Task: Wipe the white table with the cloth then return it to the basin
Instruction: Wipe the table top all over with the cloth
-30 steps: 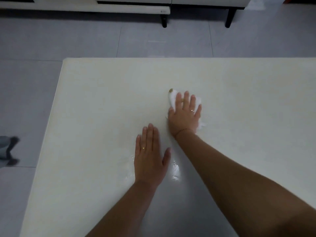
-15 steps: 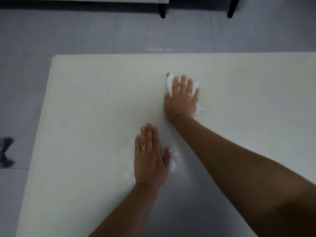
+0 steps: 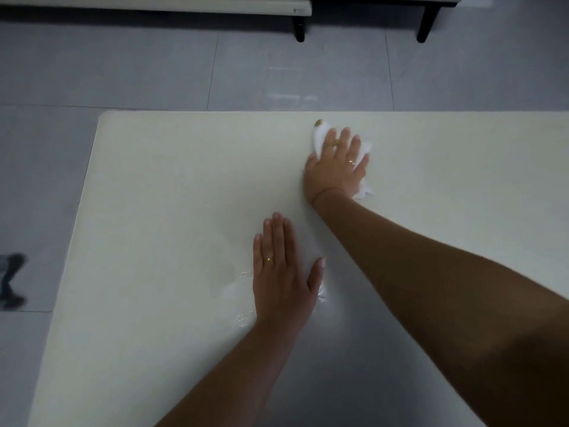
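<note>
Now nearer the far edge of the white table [image 3: 169, 195] than a second ago: right hand [image 3: 337, 167], fingers spread, pressing flat on the white cloth [image 3: 320, 137]. Cloth bunched under the palm, showing past fingertips and beside the wrist. Left hand [image 3: 281, 282] unmoved, flat mid-table, fingers together, thumb out. Wet sheen [image 3: 237, 291] on the table beside it.

Left hand [image 3: 281, 282] wears a gold ring [image 3: 269, 259]; right hand [image 3: 335, 171] wears two.
</note>
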